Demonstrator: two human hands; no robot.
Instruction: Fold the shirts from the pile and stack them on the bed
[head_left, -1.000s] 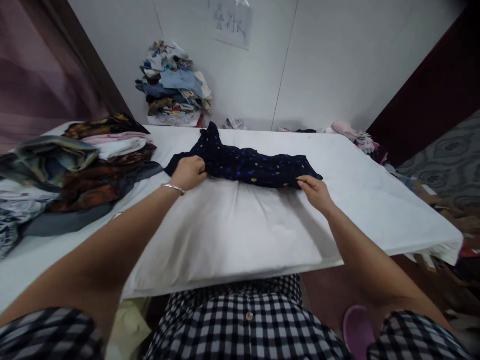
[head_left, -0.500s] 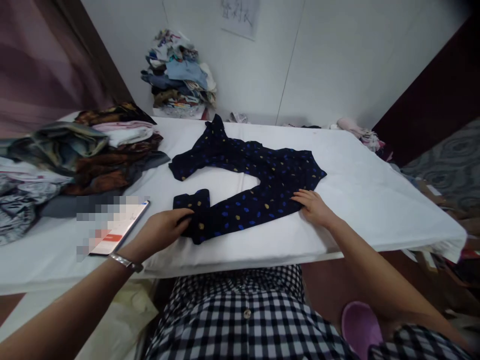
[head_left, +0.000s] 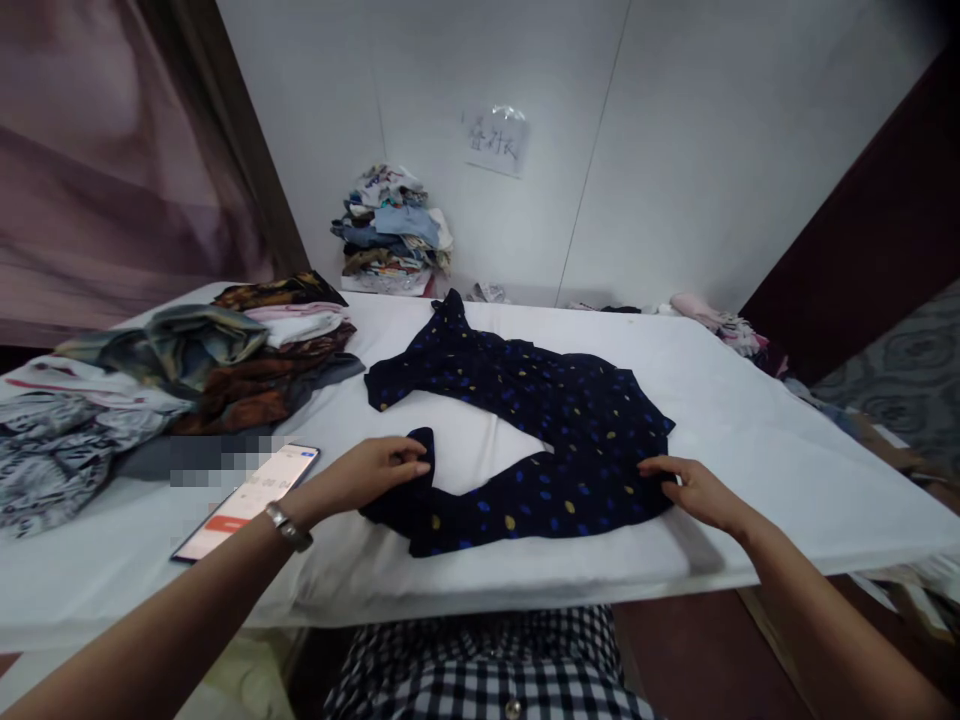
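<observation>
A dark navy shirt (head_left: 577, 440) with blue and yellow leaf-like spots lies spread on the white-covered table (head_left: 750, 430). Two arms of its cloth reach leftward, with bare white tablecloth showing between them. At the end of the nearer one, my left hand (head_left: 382, 472) is closed on a turned-up bit of the fabric. My right hand (head_left: 694, 490) pinches the shirt's right edge between thumb and fingers, at the near right corner. Part of the fabric under my left fingers is hidden.
A phone (head_left: 259, 490) with its screen lit lies left of my left wrist. Behind it sits a heap of mixed clothes (head_left: 240, 390). A tall clothes stack (head_left: 397, 230) stands at the back wall, below a handwritten paper sign (head_left: 495, 142). More cloth (head_left: 720, 322) lies at the back right.
My right hand has gone from resting flat on the shirt's near edge to pinching its right side. My left hand has turned up the end of the cloth. The view has tilted upward.
</observation>
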